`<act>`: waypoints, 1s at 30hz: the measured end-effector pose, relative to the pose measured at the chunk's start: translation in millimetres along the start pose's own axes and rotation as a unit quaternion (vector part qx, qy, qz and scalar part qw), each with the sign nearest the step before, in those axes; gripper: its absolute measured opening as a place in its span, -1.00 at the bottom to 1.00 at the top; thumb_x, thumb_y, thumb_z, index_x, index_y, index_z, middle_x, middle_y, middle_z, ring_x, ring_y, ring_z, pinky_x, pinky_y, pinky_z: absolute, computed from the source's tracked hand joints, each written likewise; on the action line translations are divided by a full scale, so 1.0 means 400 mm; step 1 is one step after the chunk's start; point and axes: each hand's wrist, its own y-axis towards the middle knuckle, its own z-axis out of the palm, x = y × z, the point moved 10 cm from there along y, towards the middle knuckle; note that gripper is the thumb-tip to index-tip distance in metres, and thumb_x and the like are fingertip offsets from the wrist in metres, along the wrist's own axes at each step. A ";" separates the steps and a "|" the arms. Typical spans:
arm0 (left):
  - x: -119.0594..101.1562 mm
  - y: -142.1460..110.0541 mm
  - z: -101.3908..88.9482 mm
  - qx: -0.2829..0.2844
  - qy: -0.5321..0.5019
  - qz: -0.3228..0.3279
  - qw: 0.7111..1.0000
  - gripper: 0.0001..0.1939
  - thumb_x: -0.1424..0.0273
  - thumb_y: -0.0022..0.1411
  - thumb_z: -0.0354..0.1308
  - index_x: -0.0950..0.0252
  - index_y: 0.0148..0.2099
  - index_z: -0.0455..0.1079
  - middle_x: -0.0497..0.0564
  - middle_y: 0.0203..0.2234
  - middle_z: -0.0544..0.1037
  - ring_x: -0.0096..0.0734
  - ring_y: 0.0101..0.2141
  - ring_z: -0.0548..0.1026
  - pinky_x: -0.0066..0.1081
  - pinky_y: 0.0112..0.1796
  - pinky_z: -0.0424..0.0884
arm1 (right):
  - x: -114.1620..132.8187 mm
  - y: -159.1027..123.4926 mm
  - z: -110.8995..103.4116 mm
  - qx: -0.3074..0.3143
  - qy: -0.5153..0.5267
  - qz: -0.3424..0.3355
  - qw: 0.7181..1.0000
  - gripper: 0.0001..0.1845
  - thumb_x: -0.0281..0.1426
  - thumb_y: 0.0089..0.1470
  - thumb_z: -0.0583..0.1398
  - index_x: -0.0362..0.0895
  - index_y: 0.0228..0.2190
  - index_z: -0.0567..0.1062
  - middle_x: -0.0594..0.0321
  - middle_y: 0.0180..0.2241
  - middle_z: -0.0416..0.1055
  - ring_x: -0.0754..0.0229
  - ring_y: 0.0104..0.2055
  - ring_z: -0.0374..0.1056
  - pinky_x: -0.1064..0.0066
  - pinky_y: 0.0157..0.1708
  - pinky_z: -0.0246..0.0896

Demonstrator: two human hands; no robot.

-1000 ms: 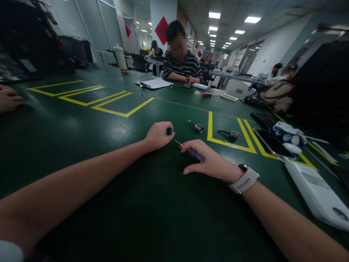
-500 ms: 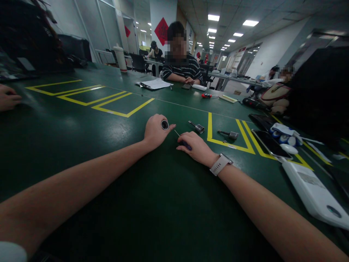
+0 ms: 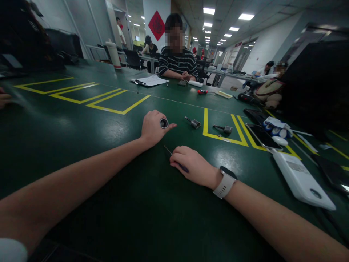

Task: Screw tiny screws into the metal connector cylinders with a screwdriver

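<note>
My left hand (image 3: 152,128) is closed around a hole saw (image 3: 164,123), a round metal cup whose open end faces me; the rest of it is hidden in the palm. My thumb points out to the right. Below and to the right, my right hand (image 3: 194,164) grips a small screwdriver (image 3: 183,167) with a dark handle. Its thin shaft points up and left, apart from the cup. Two similar hole saws with shanks lie on the green table, one hole saw (image 3: 194,123) left of the yellow outline, another hole saw (image 3: 225,129) inside it.
Yellow tape (image 3: 205,120) marks outlines on the table. To the right lie a phone (image 3: 264,137), a white power bank (image 3: 302,178) and a blue-and-white bundle (image 3: 276,127). Farther off are a red screwdriver (image 3: 202,92), a clipboard with paper (image 3: 151,80) and a seated person (image 3: 177,65).
My right hand has drawn the screwdriver back toward me and slightly left, away from the hole saw. My left hand keeps its hold. The view has shifted a little.
</note>
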 end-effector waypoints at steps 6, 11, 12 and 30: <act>-0.057 -0.021 -0.015 0.020 -0.033 0.036 0.999 -0.53 -0.05 0.13 0.04 0.31 -0.37 0.34 0.04 -0.42 0.40 -0.30 -0.37 0.36 -0.32 -0.33 0.27 | 0.037 -0.074 -0.023 -0.015 0.014 0.022 1.000 -0.85 -0.51 0.16 0.07 -0.13 -0.24 0.41 0.09 -0.19 0.38 0.10 -0.20 0.30 0.25 -0.26 0.30; -0.084 -0.038 -0.043 0.020 -0.076 0.013 0.997 -0.57 -0.02 0.11 0.09 0.30 -0.38 0.33 0.02 -0.42 0.39 -0.35 -0.40 0.36 -0.37 -0.37 0.28 | -0.035 -0.057 -0.036 -0.090 0.075 0.094 0.989 -0.75 -0.47 0.07 0.18 -0.10 -0.17 0.33 0.04 -0.01 0.32 0.00 0.11 0.20 0.01 0.11 0.07; -0.088 -0.040 -0.050 0.019 -0.084 0.004 0.996 -0.58 0.00 0.12 0.10 0.30 -0.38 0.32 0.02 -0.41 0.39 -0.36 -0.40 0.36 -0.37 -0.38 0.27 | -0.048 -0.048 -0.032 -0.093 0.080 0.103 0.987 -0.74 -0.45 0.07 0.19 -0.10 -0.16 0.32 0.03 -0.01 0.32 -0.01 0.12 0.20 -0.04 0.14 0.01; -0.132 -0.164 -0.115 0.128 -0.488 -0.366 0.782 -0.67 0.17 0.00 0.26 0.31 -0.41 0.26 -0.17 -0.61 0.30 -0.71 -0.73 0.15 -0.59 -0.73 0.01 | 0.089 -0.187 -0.045 -0.021 0.223 0.030 0.974 -0.69 -0.56 0.15 0.08 -0.11 -0.06 0.38 0.14 0.01 0.41 0.21 0.12 0.25 0.23 0.15 0.13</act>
